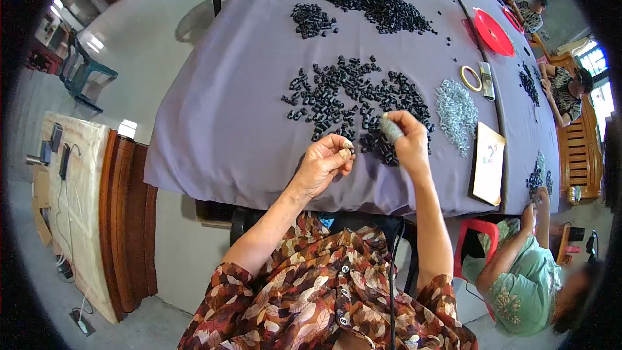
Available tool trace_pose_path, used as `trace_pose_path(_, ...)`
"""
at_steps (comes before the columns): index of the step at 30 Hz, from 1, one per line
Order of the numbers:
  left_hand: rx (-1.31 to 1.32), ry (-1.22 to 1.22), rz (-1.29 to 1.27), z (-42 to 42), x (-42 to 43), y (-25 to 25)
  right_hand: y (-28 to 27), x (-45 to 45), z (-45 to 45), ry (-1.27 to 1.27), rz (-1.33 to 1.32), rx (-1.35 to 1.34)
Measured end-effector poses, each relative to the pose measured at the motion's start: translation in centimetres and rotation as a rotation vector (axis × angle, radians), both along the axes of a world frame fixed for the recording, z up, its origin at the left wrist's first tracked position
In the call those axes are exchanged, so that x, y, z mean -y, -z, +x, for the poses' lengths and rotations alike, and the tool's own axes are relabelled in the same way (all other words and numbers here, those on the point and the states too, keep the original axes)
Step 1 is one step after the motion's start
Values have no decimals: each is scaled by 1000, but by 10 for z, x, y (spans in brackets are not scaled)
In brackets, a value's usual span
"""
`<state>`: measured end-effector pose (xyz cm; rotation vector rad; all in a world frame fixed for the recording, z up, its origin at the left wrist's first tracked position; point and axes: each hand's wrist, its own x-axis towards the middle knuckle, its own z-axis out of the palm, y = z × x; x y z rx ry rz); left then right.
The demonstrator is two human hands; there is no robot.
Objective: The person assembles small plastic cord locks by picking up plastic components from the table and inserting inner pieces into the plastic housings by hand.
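Your left hand (322,165) is closed at the fingertips, with the thumb and fingers clamped on a small black piece (352,151) just above the near side of the grey-purple cloth (220,104). Your right hand (411,146) hovers over the near part of the scattered black pieces (327,94), its fingertips drawn in close together; you cannot tell from this view whether anything is pinched between them. A pale grey wrap (391,128) covers one of its digits.

The black pieces spread beyond and between your two hands, and two more black heaps lie at the far side, a small cluster (311,21) to the left of a longer pile (389,11). Right of your right hand sits a pile of clear-grey pieces (456,115), with a yellowish ring (471,78) just beyond it and a marked card (488,163) beside it. Farther right, a person in a green top (521,291) works with both hands near another small pile (537,178)
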<state>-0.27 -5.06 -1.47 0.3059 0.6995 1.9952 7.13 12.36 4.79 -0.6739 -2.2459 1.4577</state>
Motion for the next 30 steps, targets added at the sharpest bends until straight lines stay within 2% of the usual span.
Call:
trace_pose_path(3, 61, -22, 19, 1, 0, -1, 3, -22, -23, 29, 242, 49)
trace_pose_path(6, 82, -3, 39, 0, 1, 1, 11, -38, -46, -28, 475, -42)
trace_pose_path(10, 67, 23, 46, -1, 0, 4, 16, -41, -79, -94, 645, 5)
trace_pose_path(16, 53, 26, 33, -1, 1, 2, 34, -49, -105, -117, 824, 63)
trace_pose_path(25, 38, 28, 11, 1, -2, 2, 27, -51, -106, -251, 1110, 69)
trace_pose_path(30, 47, 31, 3, 1, -2, -3, 25, -51, -99, -151, 1061, -45)
